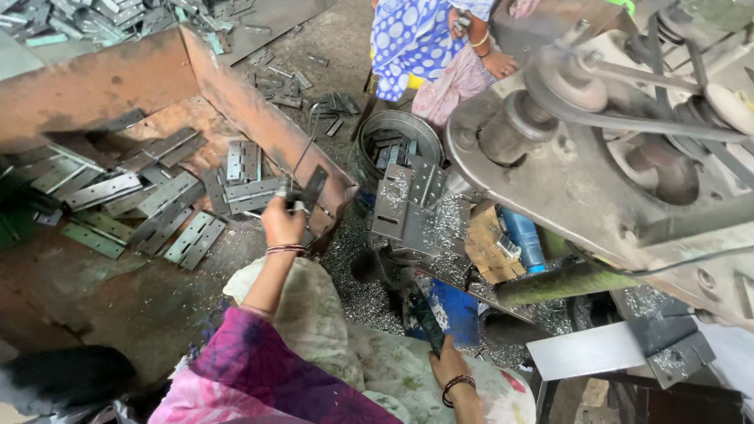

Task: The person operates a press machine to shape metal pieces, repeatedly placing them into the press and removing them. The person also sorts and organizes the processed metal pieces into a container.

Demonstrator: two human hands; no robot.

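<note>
My left hand (283,224) is raised at the edge of a rusty metal tray (236,94) and grips a dark metal hinge plate (312,188) together with a thin wire hook. Several grey perforated hinge plates (169,208) lie piled in the tray. Low down, my right hand (448,363) is closed on a dark lever handle (424,318) of the drilling machine (597,165). A steel fixture (408,200) covered in metal shavings sits between the hands.
A round metal bucket (397,141) with more plates stands behind the fixture. Another person in blue dotted cloth (412,39) sits beyond it. Belt pulleys (581,86) fill the right side. A blue bottle (525,239) and shavings lie under the machine.
</note>
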